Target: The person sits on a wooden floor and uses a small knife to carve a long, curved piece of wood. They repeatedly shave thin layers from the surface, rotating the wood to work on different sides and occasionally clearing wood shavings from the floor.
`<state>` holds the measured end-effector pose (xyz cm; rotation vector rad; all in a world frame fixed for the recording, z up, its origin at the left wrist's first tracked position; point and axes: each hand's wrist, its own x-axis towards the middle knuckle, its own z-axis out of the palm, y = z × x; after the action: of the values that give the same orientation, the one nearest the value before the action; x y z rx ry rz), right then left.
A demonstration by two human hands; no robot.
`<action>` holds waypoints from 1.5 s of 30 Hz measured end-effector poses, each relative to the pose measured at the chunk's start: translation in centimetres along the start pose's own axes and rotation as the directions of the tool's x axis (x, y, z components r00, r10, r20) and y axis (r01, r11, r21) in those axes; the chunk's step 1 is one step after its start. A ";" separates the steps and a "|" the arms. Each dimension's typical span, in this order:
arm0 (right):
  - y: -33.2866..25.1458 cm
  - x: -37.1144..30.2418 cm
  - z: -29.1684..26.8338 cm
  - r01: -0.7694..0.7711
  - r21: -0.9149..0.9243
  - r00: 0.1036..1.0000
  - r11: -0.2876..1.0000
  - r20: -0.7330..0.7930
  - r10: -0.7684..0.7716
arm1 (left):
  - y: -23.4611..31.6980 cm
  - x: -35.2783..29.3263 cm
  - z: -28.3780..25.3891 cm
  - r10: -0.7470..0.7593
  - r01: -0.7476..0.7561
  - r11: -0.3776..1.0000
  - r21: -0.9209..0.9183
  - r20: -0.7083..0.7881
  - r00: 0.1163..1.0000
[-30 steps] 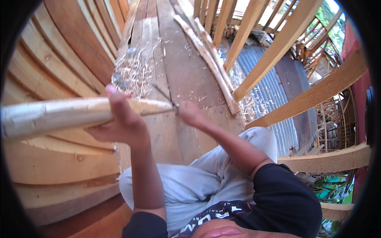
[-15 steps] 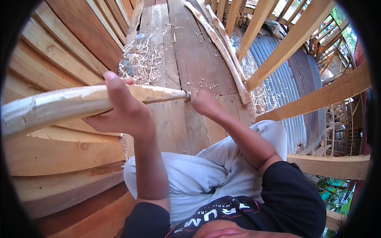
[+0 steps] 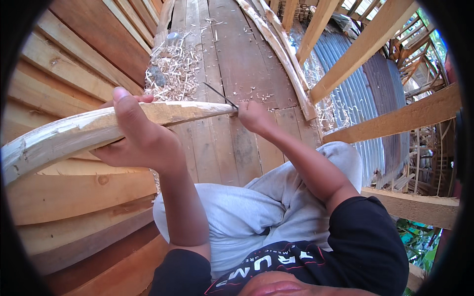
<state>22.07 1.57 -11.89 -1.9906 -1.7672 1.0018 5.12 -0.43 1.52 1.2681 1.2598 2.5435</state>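
Note:
A long, peeled wooden pole [image 3: 64, 130] stretches in from the left edge and tapers to a narrow tip near my right hand. My left hand [image 3: 143, 140] is wrapped round the pole from below, with its thumb up along the near side. In my closed right hand [image 3: 254, 117] is a knife, its thin dark blade [image 3: 218, 93] slanting up and to the left over the floor. The fist hides the knife's handle. The blade's lower part lies at the pole's tip; whether it touches the wood I cannot tell.
Pale shavings [image 3: 182, 69] lie heaped by the plank wall [image 3: 64, 74], with a grey lump [image 3: 158, 76] and a small glassy container [image 3: 173, 38] among them. Two peeled poles [image 3: 276, 47] rest on the plank floor [image 3: 237, 59] beside the wooden railing [image 3: 395, 118]. Corrugated metal sheets [image 3: 350, 84] lie beyond.
My left hand has shifted slightly left along with the pole. The knife blade has turned and shows more plainly, standing away from the pole's far side. My right hand has moved slightly right.

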 end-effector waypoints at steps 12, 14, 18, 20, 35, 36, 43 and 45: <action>0.4 2.6 1.7 0.046 0.145 0.999 0.988 -0.025 -0.043 | -0.7 0.0 -0.3 0.057 -0.058 0.996 0.070 0.023 0.998; -1.6 0.3 0.3 0.086 0.078 0.996 0.993 -0.030 -0.083 | -0.7 0.1 -0.5 0.044 -0.044 0.997 0.059 0.011 0.999; -4.3 -1.6 -1.1 0.086 0.058 0.996 0.995 -0.030 -0.084 | -0.7 0.3 -0.8 0.054 -0.054 0.997 0.053 0.004 0.999; -2.4 -0.6 -0.1 0.026 0.118 0.999 0.993 -0.026 -0.023 | -0.5 0.1 -0.3 0.047 -0.048 0.998 0.047 0.003 0.999; -0.5 0.3 0.4 0.050 -0.005 0.997 0.999 -0.051 -0.050 | -0.2 0.1 -0.4 0.025 -0.025 1.000 0.016 -0.003 1.000; -1.5 -1.1 -0.3 0.085 -0.003 0.995 0.996 -0.049 -0.085 | -0.2 0.0 -0.6 0.030 -0.030 0.999 0.018 -0.005 1.000; 1.3 1.7 0.8 0.130 0.267 0.992 0.955 -0.035 -0.125 | 0.0 -0.4 0.1 0.016 -0.016 1.000 0.013 0.012 1.000; 0.3 1.8 0.9 0.147 0.107 0.988 0.983 -0.065 -0.140 | -0.2 -0.2 -0.4 0.021 -0.022 1.000 0.010 0.005 1.000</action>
<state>21.71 3.02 -13.22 -1.7797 -1.7567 0.9652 4.91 -0.65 1.14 1.2961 1.2670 2.5502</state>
